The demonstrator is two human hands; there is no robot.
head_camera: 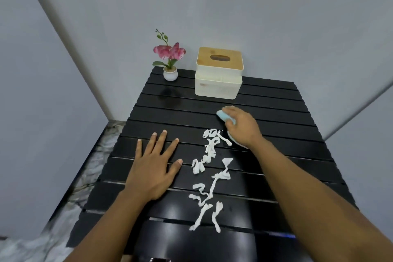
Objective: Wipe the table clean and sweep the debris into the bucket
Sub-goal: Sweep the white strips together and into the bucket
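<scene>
Black slats form the bench (pixel 276 100) seen from the head camera, set into a corner of pale grey walls (pixel 255 6). The left hand (pixel 155 166) lies flat on the slats, palm down, its fingers (pixel 161 140) spread apart and holding nothing. The right hand (pixel 242 127) presses down on a light blue cloth (pixel 223 115), fingers curled over it and clamped on it, at the far end of a trail of white paper scraps (pixel 209 173). The scraps run down the middle of the bench between the two forearms, toward the near edge. At the back stand a small potted pink orchid (pixel 169 57) and, to its right, a cream tissue box (pixel 219 72) with a wooden lid. A marbled floor (pixel 85 181) shows to the left.
</scene>
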